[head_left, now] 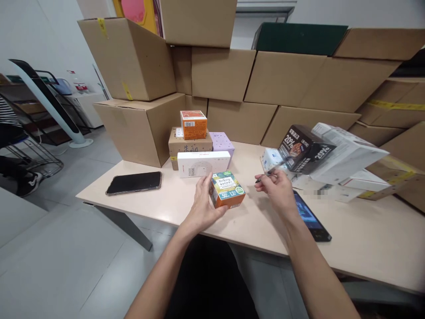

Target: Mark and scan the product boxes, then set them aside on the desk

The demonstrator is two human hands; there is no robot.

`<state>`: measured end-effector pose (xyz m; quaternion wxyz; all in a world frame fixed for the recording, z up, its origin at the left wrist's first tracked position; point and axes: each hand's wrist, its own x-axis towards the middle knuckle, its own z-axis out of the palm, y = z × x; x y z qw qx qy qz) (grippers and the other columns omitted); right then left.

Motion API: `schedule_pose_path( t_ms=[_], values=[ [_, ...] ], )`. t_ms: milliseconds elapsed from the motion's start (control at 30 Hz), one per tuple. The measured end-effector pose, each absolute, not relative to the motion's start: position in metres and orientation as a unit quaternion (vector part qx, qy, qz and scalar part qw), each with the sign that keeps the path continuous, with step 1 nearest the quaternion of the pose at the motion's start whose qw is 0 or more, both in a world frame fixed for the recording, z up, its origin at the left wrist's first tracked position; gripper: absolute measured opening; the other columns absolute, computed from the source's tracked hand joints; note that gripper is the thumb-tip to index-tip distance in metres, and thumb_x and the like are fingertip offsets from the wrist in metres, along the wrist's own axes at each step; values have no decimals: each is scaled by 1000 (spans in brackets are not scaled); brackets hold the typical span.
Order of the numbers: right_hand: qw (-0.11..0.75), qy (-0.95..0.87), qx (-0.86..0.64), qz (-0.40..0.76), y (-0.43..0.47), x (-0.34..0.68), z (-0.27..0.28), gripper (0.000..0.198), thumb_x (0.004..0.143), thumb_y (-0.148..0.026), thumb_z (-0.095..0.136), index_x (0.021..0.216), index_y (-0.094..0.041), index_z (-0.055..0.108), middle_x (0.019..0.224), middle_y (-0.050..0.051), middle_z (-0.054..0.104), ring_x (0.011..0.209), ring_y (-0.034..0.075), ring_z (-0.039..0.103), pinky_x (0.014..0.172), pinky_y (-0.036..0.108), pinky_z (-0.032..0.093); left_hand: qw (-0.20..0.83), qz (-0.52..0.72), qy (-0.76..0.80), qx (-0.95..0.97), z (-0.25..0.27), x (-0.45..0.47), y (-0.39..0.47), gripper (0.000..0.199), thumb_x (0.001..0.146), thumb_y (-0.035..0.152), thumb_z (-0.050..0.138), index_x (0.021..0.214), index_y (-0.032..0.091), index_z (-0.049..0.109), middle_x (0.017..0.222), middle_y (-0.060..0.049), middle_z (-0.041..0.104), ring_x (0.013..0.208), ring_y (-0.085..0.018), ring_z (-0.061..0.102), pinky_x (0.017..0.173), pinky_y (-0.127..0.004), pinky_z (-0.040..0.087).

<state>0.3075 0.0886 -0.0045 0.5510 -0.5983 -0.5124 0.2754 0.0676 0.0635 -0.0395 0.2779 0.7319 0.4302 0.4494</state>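
My left hand grips a small orange, green and yellow carton by its left side, thumb along the near edge. The carton is tilted, its printed top facing me. To the right of it, my right hand pinches a thin dark pen, its tip pointing left and the rest slanting back to the upper right. Just behind the carton stands a white power bank box. A brown speckled box with an orange box on top and a lilac box stand behind that.
A phone lies at the table's left, and a tablet beside my right wrist. Black and white boxes are piled to the right. Large cardboard boxes wall off the back. At far left, part of a seated person shows.
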Motion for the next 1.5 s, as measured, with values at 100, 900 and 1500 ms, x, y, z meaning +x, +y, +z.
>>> schedule_pose_path(
  t_ms=[100,900,1500],
  values=[
    [648,-446,-494,371,88,305,1,45,71,-52,73,98,-19,58,90,4,68,64,12,63,59,27,53,238,476,434,727,-41,66,59,84,73,27,79,145,29,35,140,-11,36,139,-30,37,114,-52,37],
    [512,-659,-470,289,101,233,12,26,85,-40,52,67,-22,51,58,-4,52,57,12,49,58,24,40,94,476,399,778,-47,67,57,27,97,30,54,121,22,63,92,-5,60,86,-18,62,78,-32,55],
    [459,-727,-456,230,97,232,19,26,89,-35,43,67,-22,50,64,-3,55,61,12,52,63,25,38,96,447,397,795,-43,68,57,28,98,27,52,125,21,60,90,-5,59,82,-17,61,75,-29,54]
  ],
)
